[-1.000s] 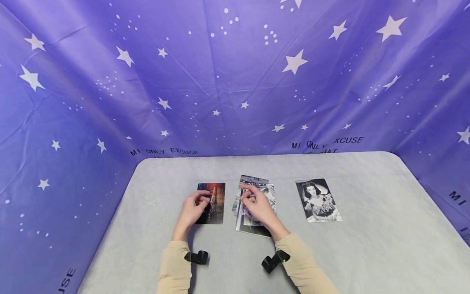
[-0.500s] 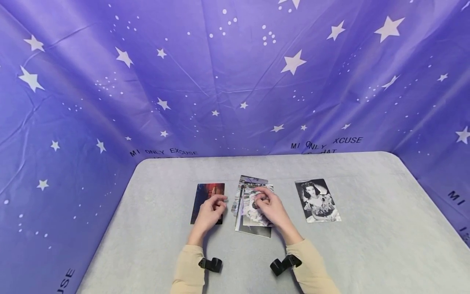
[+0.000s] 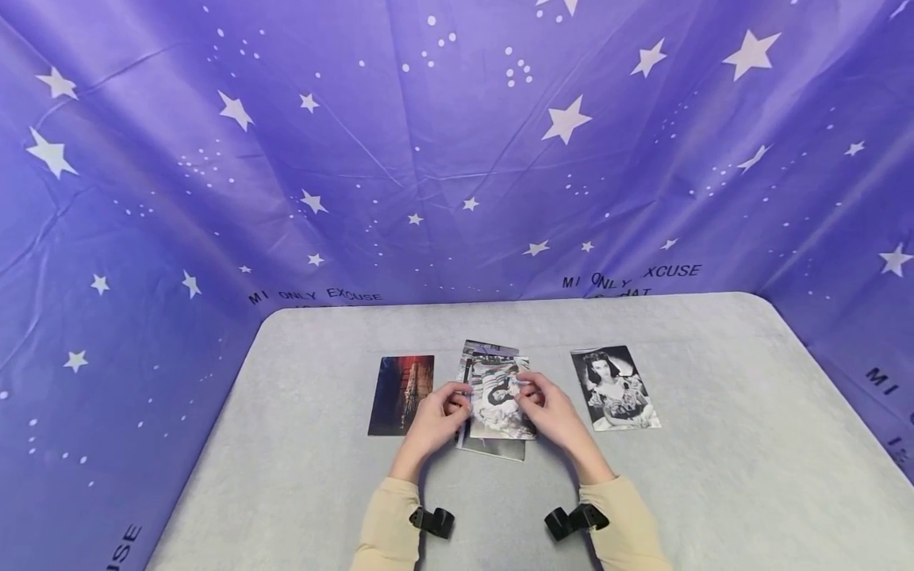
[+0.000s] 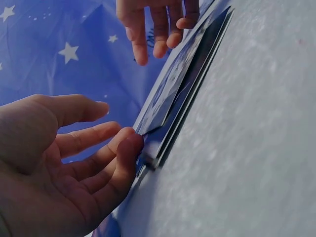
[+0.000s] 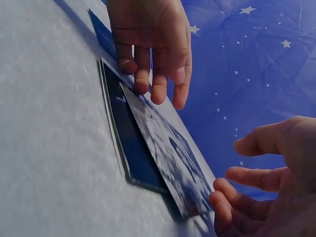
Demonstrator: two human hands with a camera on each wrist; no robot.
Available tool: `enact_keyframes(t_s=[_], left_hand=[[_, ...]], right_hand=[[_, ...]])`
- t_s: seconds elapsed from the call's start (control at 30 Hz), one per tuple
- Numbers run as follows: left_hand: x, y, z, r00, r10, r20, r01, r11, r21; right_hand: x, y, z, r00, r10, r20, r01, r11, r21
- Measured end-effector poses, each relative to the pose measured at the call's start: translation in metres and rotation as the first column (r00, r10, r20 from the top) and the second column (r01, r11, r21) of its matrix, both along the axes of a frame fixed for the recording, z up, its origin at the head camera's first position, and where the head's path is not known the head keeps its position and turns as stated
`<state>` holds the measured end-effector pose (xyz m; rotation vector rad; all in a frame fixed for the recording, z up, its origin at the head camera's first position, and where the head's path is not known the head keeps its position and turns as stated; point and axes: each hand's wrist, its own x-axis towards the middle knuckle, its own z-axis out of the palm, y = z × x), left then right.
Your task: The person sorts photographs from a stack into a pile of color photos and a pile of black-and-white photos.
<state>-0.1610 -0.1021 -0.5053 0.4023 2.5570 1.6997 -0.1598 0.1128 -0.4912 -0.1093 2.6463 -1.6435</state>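
Observation:
In the head view a black-and-white photo card (image 3: 496,420) lies on top of an uneven pile of cards (image 3: 500,450). My left hand (image 3: 439,416) is at its left edge and my right hand (image 3: 553,408) at its right edge, fingers bent loosely. The left wrist view has my left hand (image 4: 74,163) with its fingertips by the pile's edge, thumb and fingers apart. In the right wrist view, fingertips of my right hand (image 5: 266,192) meet the edge of the top card (image 5: 168,153), which is tilted over the darker cards below; no pinch is visible.
A dark red and blue card (image 3: 389,396) lies left of the pile, and a black-and-white portrait card (image 3: 617,388) lies to the right. The grey table (image 3: 714,476) is backed by purple cloth (image 3: 443,262) with white stars.
My left hand has moved right, off the dark red and blue card to the pile's left side. My right hand has shifted right, from over the pile to the top card's right edge.

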Motion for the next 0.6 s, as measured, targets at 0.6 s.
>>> enact_keyframes(t_s=[0.6], left_hand=[[0.001, 0.009, -0.006, 0.993, 0.084, -0.087, -0.090, 0.994, -0.066]], right_hand=[[0.014, 0.018, -0.006, 0.998, -0.062, 0.003, 0.061, 0.993, 0.105]])
